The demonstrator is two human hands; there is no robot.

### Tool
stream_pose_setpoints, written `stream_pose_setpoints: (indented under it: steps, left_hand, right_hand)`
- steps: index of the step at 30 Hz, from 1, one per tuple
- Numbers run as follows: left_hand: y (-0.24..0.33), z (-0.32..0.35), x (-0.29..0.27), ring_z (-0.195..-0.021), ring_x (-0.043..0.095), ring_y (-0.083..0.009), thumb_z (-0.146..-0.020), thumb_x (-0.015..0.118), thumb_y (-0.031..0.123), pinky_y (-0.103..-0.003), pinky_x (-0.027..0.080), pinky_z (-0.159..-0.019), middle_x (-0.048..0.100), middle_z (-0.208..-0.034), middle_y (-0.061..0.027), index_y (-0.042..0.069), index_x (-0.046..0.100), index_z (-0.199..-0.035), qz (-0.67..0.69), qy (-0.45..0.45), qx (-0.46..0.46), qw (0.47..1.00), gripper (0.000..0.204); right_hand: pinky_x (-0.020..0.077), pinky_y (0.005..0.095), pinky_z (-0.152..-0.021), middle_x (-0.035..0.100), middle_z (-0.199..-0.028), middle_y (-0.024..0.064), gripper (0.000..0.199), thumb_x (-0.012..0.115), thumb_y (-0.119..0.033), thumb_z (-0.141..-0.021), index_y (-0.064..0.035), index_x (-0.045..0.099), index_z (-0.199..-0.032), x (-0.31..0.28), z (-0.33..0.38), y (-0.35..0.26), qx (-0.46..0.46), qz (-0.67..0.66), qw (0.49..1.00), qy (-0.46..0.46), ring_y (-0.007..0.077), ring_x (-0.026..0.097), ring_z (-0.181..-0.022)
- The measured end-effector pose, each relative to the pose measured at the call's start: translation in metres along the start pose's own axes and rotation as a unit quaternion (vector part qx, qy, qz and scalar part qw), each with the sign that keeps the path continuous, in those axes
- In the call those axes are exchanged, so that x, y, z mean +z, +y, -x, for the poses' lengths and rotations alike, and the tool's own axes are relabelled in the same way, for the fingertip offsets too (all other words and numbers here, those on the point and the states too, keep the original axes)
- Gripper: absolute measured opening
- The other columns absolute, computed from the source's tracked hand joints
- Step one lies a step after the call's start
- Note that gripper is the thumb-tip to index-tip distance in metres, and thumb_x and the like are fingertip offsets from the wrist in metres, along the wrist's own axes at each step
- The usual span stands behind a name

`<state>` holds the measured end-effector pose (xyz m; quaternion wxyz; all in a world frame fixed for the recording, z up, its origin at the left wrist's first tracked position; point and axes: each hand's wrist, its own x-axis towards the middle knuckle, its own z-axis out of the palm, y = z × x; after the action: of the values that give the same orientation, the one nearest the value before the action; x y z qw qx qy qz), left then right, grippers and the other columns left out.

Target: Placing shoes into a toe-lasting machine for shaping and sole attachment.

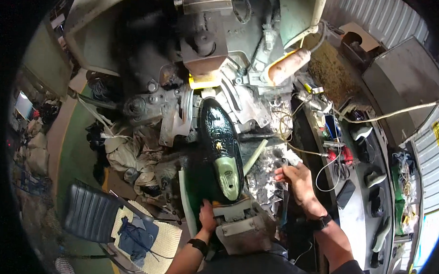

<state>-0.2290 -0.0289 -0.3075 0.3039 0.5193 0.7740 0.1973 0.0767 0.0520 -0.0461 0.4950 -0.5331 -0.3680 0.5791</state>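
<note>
— Head view, status of the hands?
— Left hand (207,217) rests at the heel end of a glossy black shoe (219,137), fingers curled against the grey mount (241,220) beneath it. Right hand (295,180) is closed over a crinkled silvery sheet (266,175) just right of the shoe; what it pinches, I cannot tell.
— Location of the shoe?
— Sole up, on the mount, toe pointing into the grey machine (208,49). A pale green insole piece (228,173) lies on its heel half. A black chair (88,212) stands lower left.
</note>
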Motion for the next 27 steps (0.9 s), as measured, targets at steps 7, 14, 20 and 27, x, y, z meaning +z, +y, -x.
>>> stream_pose_setpoints:
  steps: [7, 14, 20, 27]
  left_hand:
    - [0.034, 0.046, -0.103, -0.094, 0.07, -0.0322, -0.07, 0.082, 0.012, -0.04, 0.055, -0.084, 0.071, -0.103, -0.0176, 0.003, 0.06, -0.127, 0.24, -0.04, 0.133, 0.961, 0.062]
    - [0.063, 0.088, -0.302, -0.095, 0.069, -0.0256, -0.086, 0.073, 0.006, -0.044, 0.058, -0.082, 0.068, -0.11, -0.0127, 0.001, 0.061, -0.12, 0.634, 0.179, 0.056, 0.75, 0.037]
    - [0.179, 0.094, -0.319, -0.098, 0.069, -0.0245, -0.095, 0.065, 0.018, -0.038, 0.057, -0.085, 0.069, -0.112, -0.0103, 0.002, 0.062, -0.119, 0.715, 0.023, 0.079, 0.694, 0.03]
    - [0.256, 0.098, -0.263, -0.101, 0.068, -0.0226, -0.096, 0.063, 0.022, -0.04, 0.055, -0.092, 0.071, -0.111, -0.0081, 0.004, 0.065, -0.117, 0.714, -0.162, 0.046, 0.68, 0.027]
  right_hand:
    - [0.0565, 0.0302, -0.074, 0.073, -0.095, 0.0168, 0.023, 0.062, -0.014, -0.099, 0.0074, 0.061, -0.108, -0.01, 0.031, 0.006, -0.083, 0.03, 0.996, 0.03, 0.018, 0.07, -0.08]
    - [0.0532, 0.0357, -0.093, 0.071, -0.112, 0.0159, 0.043, 0.076, -0.017, -0.088, 0.0009, 0.062, -0.124, 0.049, 0.105, -0.004, -0.334, 0.239, 0.884, -0.223, 0.0247, 0.068, -0.104]
    - [0.033, 0.0422, -0.117, 0.033, -0.159, 0.0141, 0.104, 0.088, -0.028, -0.074, -0.0047, 0.026, -0.155, 0.1, 0.145, -0.033, -0.352, 0.231, 0.849, -0.319, 0.0285, 0.035, -0.145]
    - [0.0354, 0.0444, -0.114, 0.04, -0.153, 0.0208, 0.111, 0.091, -0.029, -0.072, -0.0037, 0.021, -0.155, 0.04, 0.193, -0.06, -0.454, 0.224, 0.851, -0.139, 0.035, 0.044, -0.139]
